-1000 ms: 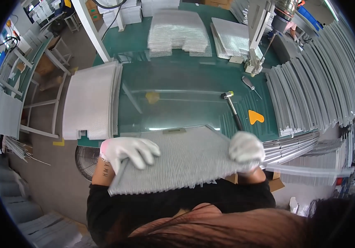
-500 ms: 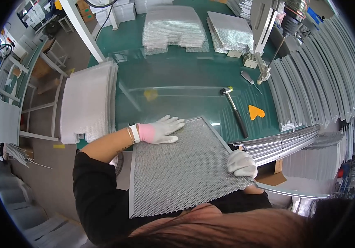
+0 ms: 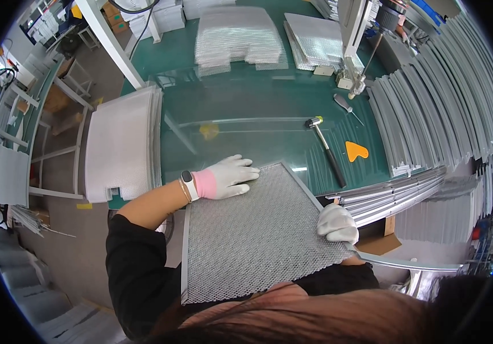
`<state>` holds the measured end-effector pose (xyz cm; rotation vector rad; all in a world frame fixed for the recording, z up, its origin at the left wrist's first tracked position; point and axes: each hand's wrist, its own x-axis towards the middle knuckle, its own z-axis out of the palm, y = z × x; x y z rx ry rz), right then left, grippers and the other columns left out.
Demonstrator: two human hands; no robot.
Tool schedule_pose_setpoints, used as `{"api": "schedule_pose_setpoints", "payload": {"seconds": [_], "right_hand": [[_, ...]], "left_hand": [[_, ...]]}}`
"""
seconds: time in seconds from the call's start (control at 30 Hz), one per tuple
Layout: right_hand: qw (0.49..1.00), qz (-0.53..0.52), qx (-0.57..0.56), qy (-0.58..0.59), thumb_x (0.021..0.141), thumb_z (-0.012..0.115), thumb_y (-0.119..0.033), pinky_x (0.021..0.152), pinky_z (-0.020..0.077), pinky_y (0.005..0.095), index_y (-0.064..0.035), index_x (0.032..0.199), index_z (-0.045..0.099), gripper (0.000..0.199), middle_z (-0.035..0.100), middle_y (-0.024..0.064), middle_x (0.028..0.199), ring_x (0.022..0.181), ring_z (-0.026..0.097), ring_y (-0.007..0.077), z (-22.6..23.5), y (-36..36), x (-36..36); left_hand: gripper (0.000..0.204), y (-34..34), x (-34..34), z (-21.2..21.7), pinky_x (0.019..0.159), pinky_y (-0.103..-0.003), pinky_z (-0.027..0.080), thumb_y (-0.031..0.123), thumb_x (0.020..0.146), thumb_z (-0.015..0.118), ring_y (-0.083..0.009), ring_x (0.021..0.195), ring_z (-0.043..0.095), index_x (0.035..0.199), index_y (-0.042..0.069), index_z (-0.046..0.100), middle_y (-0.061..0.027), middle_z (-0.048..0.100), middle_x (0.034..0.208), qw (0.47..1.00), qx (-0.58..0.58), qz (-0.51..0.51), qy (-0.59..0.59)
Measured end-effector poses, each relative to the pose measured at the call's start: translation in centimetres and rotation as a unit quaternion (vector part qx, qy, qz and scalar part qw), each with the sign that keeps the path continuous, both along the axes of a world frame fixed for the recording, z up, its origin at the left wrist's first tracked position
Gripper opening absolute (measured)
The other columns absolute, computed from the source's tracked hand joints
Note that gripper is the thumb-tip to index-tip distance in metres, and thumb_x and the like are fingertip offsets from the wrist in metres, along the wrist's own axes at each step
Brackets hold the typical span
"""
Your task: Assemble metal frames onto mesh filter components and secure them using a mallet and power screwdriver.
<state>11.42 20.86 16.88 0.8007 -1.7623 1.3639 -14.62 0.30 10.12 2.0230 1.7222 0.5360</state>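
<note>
A grey metallic mesh panel (image 3: 246,235), roughly four-sided, is overlapping the near side of the green worktop (image 3: 275,143), its larger part extending beyond that edge toward the wearer. Pale metal edging is running along its left side and its far right side. The near edge is showing bare, slightly uneven mesh. A long, slim metal strip (image 3: 418,265) is reaching rightward from near the panel's right corner; its joint there is being hidden.

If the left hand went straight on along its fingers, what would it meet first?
Beyond the mesh panel beneath it, the left hand would probably meet the hammer, though height is unclear.
</note>
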Motion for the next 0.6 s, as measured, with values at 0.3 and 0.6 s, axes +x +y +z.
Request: {"api": "schedule_pose_setpoints", "payload": {"seconds": [0.3, 0.6], "right_hand": [[0.999, 0.018, -0.032, 0.007, 0.089, 0.062, -0.028, 0.06, 0.05, 0.0399, -0.0034, 0.078, 0.057, 0.027, 0.066, 0.0146, 0.084, 0.069, 0.063, 0.0266, 0.6, -0.1, 0.2], [0.996, -0.053, 0.054, -0.039, 0.08, 0.064, -0.021, 0.06, 0.0512, 0.0395, -0.0042, 0.083, 0.057, 0.019, 0.065, 0.0115, 0.081, 0.069, 0.063, 0.0284, 1.6, -0.2, 0.6]], "left_hand": [[0.044, 0.3, 1.5, -0.4, 0.114, -0.046, 0.025, 0.022, 0.091, 0.052, -0.0355, 0.134, 0.037, 0.13, 0.002, 0.051, -0.0144, 0.052, 0.135, 0.999, 0.016, -0.01, -0.038], [0.051, 8.0, 7.9, 7.3, 0.115, -0.045, 0.023, 0.025, 0.091, 0.053, -0.0372, 0.132, 0.037, 0.134, -0.002, 0.045, -0.0193, 0.047, 0.137, 0.956, 0.113, -0.097, -0.254]]}}
